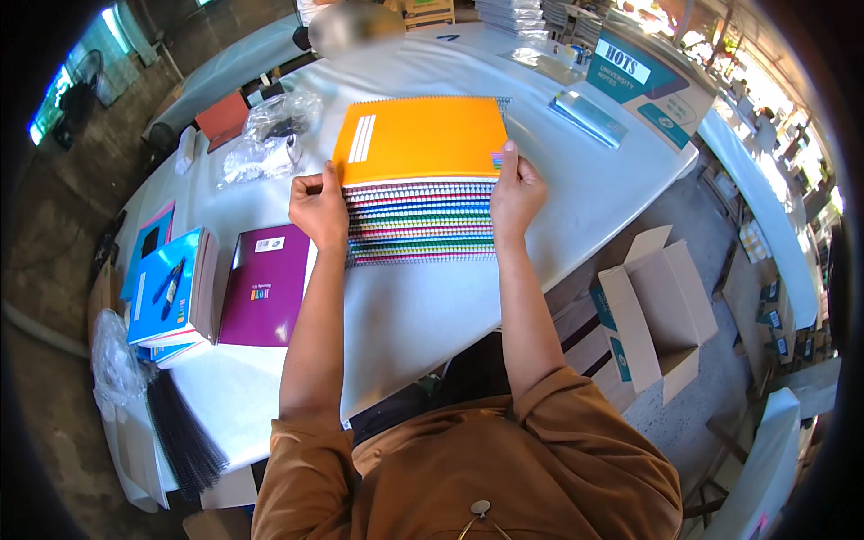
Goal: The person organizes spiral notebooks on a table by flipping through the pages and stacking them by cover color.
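Observation:
A thick stack of spiral notebooks [420, 225] lies on the table in front of me, its coloured coil bindings facing me in rows. On top is an orange spiral notebook [432, 139] with white label lines and small coloured tabs. My left hand [320, 205] grips its near left corner, thumb up and fingers curled. At the near right corner my right hand [519, 191] is closed on the notebook, with the thumb lying along its side. The fingers under the edges are hidden, so I cannot tell how many notebooks they hold.
Left of the stack lie a purple notebook [261, 288], a stack of blue books [169, 286] with a pen on top, and black binding coils [183, 432]. Crumpled clear plastic [270, 144] is farther back. A printed carton [650, 85] stands far right; an opened carton [661, 310] sits below the table edge.

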{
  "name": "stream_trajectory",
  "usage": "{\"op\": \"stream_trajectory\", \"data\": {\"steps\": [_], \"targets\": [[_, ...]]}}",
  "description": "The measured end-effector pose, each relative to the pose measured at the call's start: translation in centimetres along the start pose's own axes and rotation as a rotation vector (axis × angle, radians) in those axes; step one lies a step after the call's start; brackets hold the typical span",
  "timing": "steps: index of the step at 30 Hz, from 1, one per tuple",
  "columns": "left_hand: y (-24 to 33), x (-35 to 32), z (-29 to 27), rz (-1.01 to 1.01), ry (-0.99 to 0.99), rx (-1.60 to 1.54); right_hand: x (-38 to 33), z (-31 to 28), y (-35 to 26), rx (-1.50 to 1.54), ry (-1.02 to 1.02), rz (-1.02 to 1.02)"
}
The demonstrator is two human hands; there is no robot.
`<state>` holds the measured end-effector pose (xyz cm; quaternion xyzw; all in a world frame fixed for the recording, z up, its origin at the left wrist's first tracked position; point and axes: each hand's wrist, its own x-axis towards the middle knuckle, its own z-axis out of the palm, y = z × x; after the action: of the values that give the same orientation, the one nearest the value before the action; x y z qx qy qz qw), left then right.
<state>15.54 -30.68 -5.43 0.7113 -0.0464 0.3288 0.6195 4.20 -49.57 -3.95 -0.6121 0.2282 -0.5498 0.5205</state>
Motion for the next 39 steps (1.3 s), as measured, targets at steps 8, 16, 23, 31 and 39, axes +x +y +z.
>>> {"op": "stream_trajectory", "data": {"steps": [8, 16, 23, 31, 39], "targets": [[0.9, 3.3, -5.2, 0.299, -0.389, 0.383, 0.0, -1.3, -0.1, -0.196, -0.137, -0.076], [-7.5, 6.1, -20.5, -0.082, -0.771, 0.795, -12.7, -5.1, 1.0, 0.328, -0.733, 0.372], [-9.7, -1.0, -21.7, 0.035, -0.743, 0.993, -18.2, 3.8, 1.6, 0.764, -0.986, 1.660], [-8.2, -1.0, -26.1, 0.053, -0.936, 0.706, -20.8, 10.0, 2.0, 1.219, -1.252, 1.617], [-7.5, -2.0, -27.7, 0.066, -0.997, 0.566, -16.0, 13.2, 2.6, 0.800, -1.518, 1.561]]}}
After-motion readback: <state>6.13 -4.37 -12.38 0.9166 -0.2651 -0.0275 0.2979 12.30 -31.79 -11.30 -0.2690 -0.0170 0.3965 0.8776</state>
